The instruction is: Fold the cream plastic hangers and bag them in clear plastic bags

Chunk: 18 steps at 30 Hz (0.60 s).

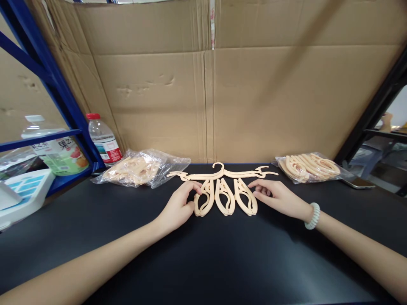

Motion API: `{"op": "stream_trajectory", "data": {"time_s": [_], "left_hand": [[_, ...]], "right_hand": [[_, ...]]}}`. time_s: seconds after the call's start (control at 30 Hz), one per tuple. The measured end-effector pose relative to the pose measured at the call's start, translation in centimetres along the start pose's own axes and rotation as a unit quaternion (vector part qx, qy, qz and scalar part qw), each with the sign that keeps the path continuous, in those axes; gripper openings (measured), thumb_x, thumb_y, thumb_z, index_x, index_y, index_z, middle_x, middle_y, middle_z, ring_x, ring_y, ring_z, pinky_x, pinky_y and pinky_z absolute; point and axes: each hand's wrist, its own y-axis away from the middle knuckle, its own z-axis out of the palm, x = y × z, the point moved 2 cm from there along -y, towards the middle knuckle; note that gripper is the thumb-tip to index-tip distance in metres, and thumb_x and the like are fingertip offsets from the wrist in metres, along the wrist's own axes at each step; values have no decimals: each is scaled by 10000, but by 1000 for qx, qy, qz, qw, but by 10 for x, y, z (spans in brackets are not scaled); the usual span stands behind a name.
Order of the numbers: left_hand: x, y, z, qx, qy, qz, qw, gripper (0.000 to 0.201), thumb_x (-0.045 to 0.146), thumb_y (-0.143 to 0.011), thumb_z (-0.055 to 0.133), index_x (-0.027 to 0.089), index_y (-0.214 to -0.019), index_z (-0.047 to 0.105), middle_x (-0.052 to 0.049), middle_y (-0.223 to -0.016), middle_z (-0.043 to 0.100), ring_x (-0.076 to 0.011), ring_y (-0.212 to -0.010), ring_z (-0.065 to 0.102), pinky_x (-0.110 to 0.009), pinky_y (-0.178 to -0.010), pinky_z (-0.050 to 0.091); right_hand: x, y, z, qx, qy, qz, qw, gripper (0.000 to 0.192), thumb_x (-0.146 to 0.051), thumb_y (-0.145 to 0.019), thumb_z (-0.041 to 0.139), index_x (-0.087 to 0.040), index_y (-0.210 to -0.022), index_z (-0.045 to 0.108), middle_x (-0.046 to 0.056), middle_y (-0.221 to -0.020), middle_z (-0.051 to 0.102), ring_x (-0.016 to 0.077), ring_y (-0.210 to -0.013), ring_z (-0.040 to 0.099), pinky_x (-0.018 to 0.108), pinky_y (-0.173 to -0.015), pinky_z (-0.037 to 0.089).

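Reference landmark: the folding hanger (222, 186), a beige plastic part lying flat on the black bench (203, 262) close to the cardboard backing (254, 97).

Orientation: the hanger's long axis, its cross-bar, runs left to right. The hook points away from the person. Three looped clip pieces hang from the bar toward the person.

Relation to the hands: the hanger lies between both hands and slightly beyond them. The left hand (179, 207) is nearer, at the left loop. The right hand (273, 197) sits just right of the right loop.

Hand state: the left hand is loosely curled, thumb and fingertips touching the left loop; a closed grip cannot be confirmed. The right hand is relaxed and open, fingertips at the edge of the right loop, holding nothing. A bracelet (313, 216) is on the right wrist.

Surroundings: left of the hanger, a clear bag of parts (143, 167) and a water bottle (104, 140). Right of the hanger, a second bag (310, 166).
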Motion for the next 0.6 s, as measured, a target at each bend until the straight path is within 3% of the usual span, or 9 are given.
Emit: {"op": "stream_trajectory", "data": {"time_s": [0.27, 0.6], "left_hand": [[1, 2, 1, -34, -78, 30, 996, 461, -43, -522, 326, 185, -840, 570, -70, -1189, 607, -219, -1191, 529, -426, -1007, 415], [-2, 3, 5, -37, -69, -1, 997, 394, -68, -560, 383, 185, -779, 591, -77, -1192, 597, -246, -1148, 559, -408, -963, 443]], "right_hand": [[-7, 1, -2, -13, 16, -33, 999, 301, -355, -916, 458, -169, -1079, 630, 33, -773, 619, 150, -648, 524, 297, -617, 445], [-6, 1, 1, -14, 28, -51, 998, 325, -398, -920, 459, -175, -1057, 650, 51, -823, 631, 155, -672, 538, 305, -641, 454]]}}
